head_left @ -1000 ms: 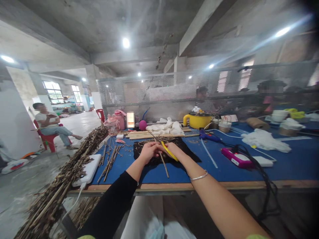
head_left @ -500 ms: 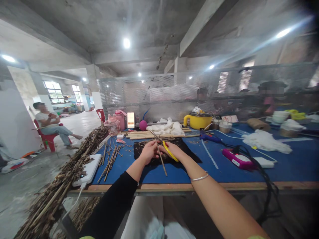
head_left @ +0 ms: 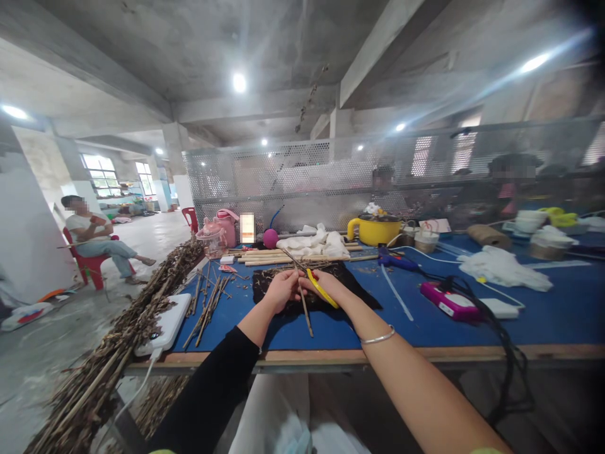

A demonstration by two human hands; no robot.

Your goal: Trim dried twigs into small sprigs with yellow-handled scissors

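My left hand point(head_left: 282, 289) is closed on a thin dry stem point(head_left: 306, 315), whose lower end slants toward the table's front edge. Close beside it, my right hand point(head_left: 326, 285) is closed round yellow-handled scissors point(head_left: 321, 289), with the blades pointing away from me by the stem. Both hands are over a black cloth point(head_left: 362, 291) with dry scraps on it. Left of them, a small pile of cut dry sticks point(head_left: 212, 310) lies on the blue tabletop point(head_left: 278, 334). My fingers partly hide the stem and the scissors.
A tall bundle of dry stalks point(head_left: 118, 334) leans at the table's left edge beside a white power bank point(head_left: 167, 325). Pale rods point(head_left: 265, 258), a white cloth point(head_left: 326, 243) and a yellow pot point(head_left: 378, 229) stand behind. A blue glue gun point(head_left: 399, 260) lies right. A person point(head_left: 92, 233) sits far left.
The stem's lower end has swung slightly left and nearer to me. Both hands keep almost the same place and hold.
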